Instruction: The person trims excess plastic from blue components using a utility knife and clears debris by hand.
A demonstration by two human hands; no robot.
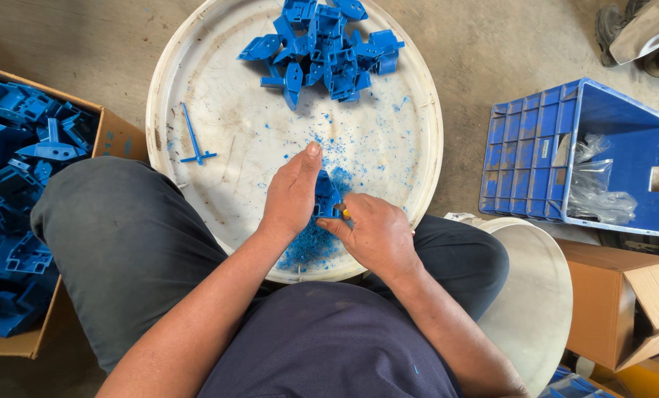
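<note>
Two bare hands over round white plastic tray. Left hand closed on small blue moulded plastic part. Right hand pinches thin yellow-handled tool against it.

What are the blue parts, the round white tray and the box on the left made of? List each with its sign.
Blue parts: likely moulded plastic, uniform colour, blue shavings beside them.
Round white tray: probably plastic, matte, scuffed and stained.
Box: cardboard, brown with folded flaps.

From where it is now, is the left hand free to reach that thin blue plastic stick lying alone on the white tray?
Probably not right away: the left hand is wrapped around a small blue plastic part. The thin blue plastic stick lies unobstructed on the round white tray.
</note>
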